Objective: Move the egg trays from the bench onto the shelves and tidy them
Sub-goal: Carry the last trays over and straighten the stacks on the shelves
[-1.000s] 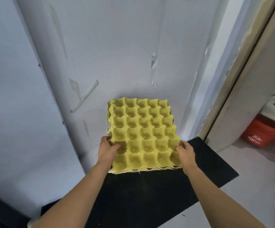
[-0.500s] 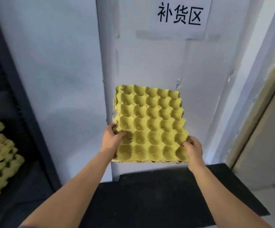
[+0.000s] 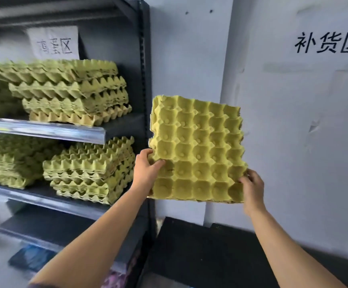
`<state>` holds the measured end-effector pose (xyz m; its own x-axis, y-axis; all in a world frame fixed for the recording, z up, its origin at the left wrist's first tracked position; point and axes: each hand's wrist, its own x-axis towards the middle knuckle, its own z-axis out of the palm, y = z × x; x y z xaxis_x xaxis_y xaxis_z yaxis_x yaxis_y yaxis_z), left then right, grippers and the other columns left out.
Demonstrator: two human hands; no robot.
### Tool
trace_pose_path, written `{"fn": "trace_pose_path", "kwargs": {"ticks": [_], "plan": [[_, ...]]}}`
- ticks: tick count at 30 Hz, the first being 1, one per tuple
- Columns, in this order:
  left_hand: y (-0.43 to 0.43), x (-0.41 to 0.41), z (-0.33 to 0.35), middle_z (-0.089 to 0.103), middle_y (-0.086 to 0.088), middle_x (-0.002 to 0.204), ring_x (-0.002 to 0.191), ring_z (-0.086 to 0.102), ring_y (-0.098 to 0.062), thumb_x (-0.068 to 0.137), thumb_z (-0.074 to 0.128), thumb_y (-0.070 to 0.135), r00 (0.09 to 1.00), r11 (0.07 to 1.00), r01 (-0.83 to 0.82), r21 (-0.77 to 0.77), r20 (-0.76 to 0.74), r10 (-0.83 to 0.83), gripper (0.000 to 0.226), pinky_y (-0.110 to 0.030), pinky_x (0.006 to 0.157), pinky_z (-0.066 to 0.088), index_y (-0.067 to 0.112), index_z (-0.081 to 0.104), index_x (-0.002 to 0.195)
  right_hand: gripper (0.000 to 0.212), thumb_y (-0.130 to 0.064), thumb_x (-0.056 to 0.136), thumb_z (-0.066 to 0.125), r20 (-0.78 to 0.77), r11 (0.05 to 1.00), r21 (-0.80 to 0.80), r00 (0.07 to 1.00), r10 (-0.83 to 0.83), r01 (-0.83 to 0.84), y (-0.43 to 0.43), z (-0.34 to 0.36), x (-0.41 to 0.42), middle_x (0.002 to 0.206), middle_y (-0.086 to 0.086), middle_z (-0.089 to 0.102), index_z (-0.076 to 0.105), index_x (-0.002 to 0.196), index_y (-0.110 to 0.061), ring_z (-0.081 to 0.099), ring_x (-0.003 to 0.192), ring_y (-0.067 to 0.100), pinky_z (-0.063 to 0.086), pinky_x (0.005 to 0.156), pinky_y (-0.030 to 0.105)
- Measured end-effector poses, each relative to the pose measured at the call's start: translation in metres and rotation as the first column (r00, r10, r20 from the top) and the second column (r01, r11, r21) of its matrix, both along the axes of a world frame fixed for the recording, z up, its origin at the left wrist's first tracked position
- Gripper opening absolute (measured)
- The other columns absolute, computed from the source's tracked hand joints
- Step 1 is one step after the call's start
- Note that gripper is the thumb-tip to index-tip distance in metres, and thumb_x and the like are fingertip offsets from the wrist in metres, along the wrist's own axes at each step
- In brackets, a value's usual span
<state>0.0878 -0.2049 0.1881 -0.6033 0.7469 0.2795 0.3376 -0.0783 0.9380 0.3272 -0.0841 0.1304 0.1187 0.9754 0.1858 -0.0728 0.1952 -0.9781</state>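
Since half a second back the whole view has swung left. The dark shelf unit, which barely peeked in before, now fills everything left of the left hand. The wall sign has slid from overhead to up and right of the right hand. The grip looks the same as it did then.

Head view, the only one we get: the yellow egg tray sits right between the two hands, cups facing the camera, far edge tipped up and away from the wrists. The near rim shows more than one layered edge, so it could be a few nested trays, can't say how many. It's up in the air, clear of the black bench, which lies below the hands and between the forearms.

The left hand clamps the tray's left edge toward the near end, with the thumb hooked over the top into a cup and the fingers tucked under out of sight. The right hand has the near right corner, fingers curled over the rim there. I can't make out its thumb.

Just past the post, left of the left hand and about level with it, is the lower-shelf tray pile. Up and left of that hand is the upper-shelf tray pile, with a blurry paper label above it that I can't read. Behind the tray is a white wall.
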Motion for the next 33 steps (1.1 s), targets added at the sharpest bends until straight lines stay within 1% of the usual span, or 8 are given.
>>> {"fn": "trace_pose_path", "kwargs": {"ticks": [5, 10, 14, 20, 23, 27, 30, 33], "plan": [[-0.064, -0.059, 0.019, 0.054, -0.008, 0.118, 0.104, 0.054, -0.022, 0.077, 0.067, 0.023, 0.995, 0.993, -0.102, 0.064, -0.015, 0.104, 0.052, -0.041, 0.092, 0.046, 0.015, 0.047, 0.124, 0.025, -0.001, 0.082, 0.055, -0.057, 0.992, 0.046, 0.991, 0.123, -0.120, -0.034, 0.022, -0.077, 0.091, 0.004, 0.063, 0.064, 0.103, -0.009, 0.058, 0.083, 0.018, 0.045, 0.067, 0.027], [-0.143, -0.133, 0.026, 0.053, -0.006, 0.112, 0.098, 0.053, -0.020, 0.083, 0.064, 0.013, 0.970, 0.967, -0.243, 0.083, -0.005, 0.244, 0.047, -0.031, 0.079, 0.042, 0.012, 0.045, 0.126, 0.027, -0.006, 0.075, 0.057, -0.054, 0.969, 0.087, 0.970, 0.236, -0.230, -0.088, 0.038, -0.174, 0.092, 0.002, 0.065, 0.065, 0.098, -0.017, 0.061, 0.092, 0.025, 0.047, 0.078, 0.037], [-0.205, -0.201, 0.023, 0.054, -0.007, 0.114, 0.101, 0.054, -0.024, 0.082, 0.062, 0.015, 0.938, 0.936, -0.346, 0.069, 0.037, 0.344, 0.045, -0.036, 0.085, 0.045, 0.016, 0.046, 0.124, 0.024, -0.009, 0.077, 0.057, -0.047, 0.930, 0.135, 0.935, 0.352, -0.343, -0.144, 0.051, -0.250, 0.102, 0.008, 0.062, 0.062, 0.099, -0.018, 0.057, 0.094, 0.022, 0.045, 0.069, 0.027], [-0.279, -0.288, 0.010, 0.055, -0.007, 0.117, 0.106, 0.053, -0.026, 0.084, 0.057, 0.018, 0.877, 0.877, -0.475, 0.070, 0.119, 0.465, 0.047, -0.043, 0.095, 0.044, 0.017, 0.043, 0.129, 0.064, -0.041, 0.067, 0.058, 0.132, 0.853, 0.154, 0.866, 0.482, -0.498, -0.213, 0.054, -0.342, 0.130, 0.003, 0.046, 0.054, 0.128, -0.024, 0.049, 0.117, 0.018, 0.043, 0.101, 0.047], [-0.304, -0.323, 0.001, 0.056, -0.009, 0.117, 0.105, 0.055, -0.027, 0.084, 0.056, 0.017, 0.848, 0.855, -0.514, 0.073, 0.191, 0.494, 0.045, -0.045, 0.095, 0.045, 0.017, 0.045, 0.127, 0.069, -0.046, 0.069, 0.059, 0.219, 0.785, 0.194, 0.806, 0.550, -0.588, -0.240, 0.064, -0.377, 0.129, -0.004, 0.048, 0.049, 0.133, -0.026, 0.047, 0.119, 0.015, 0.042, 0.098, 0.039], [-0.320, -0.363, -0.008, 0.060, -0.008, 0.110, 0.100, 0.057, -0.026, 0.082, 0.057, 0.018, 0.808, 0.825, -0.561, 0.074, 0.264, 0.526, 0.038, -0.044, 0.092, 0.047, 0.022, 0.047, 0.117, 0.058, -0.033, 0.085, 0.063, 0.309, 0.657, 0.227, 0.693, 0.651, -0.718, -0.257, 0.076, -0.412, 0.119, -0.017, 0.052, 0.042, 0.138, -0.024, 0.049, 0.110, -0.001, 0.035, 0.086, 0.016], [-0.325, -0.395, -0.006, 0.061, -0.008, 0.104, 0.091, 0.059, -0.023, 0.082, 0.058, 0.013, 0.791, 0.811, -0.577, 0.095, 0.315, 0.525, 0.039, -0.037, 0.082, 0.048, 0.017, 0.048, 0.120, 0.067, -0.038, 0.083, 0.061, 0.358, 0.596, 0.238, 0.640, 0.680, -0.767, -0.257, 0.081, -0.446, 0.135, -0.017, 0.045, 0.034, 0.144, -0.029, 0.040, 0.124, 0.004, 0.027, 0.103, 0.028], [-0.325, -0.433, 0.001, 0.061, -0.010, 0.107, 0.093, 0.060, -0.024, 0.080, 0.060, 0.014, 0.792, 0.808, -0.578, 0.112, 0.314, 0.523, 0.045, -0.039, 0.086, 0.049, 0.016, 0.047, 0.123, 0.055, -0.030, 0.090, 0.060, 0.353, 0.567, 0.253, 0.621, 0.700, -0.784, -0.251, 0.089, -0.487, 0.123, -0.025, 0.044, 0.036, 0.139, -0.034, 0.039, 0.115, 0.000, 0.022, 0.099, 0.025]]}}
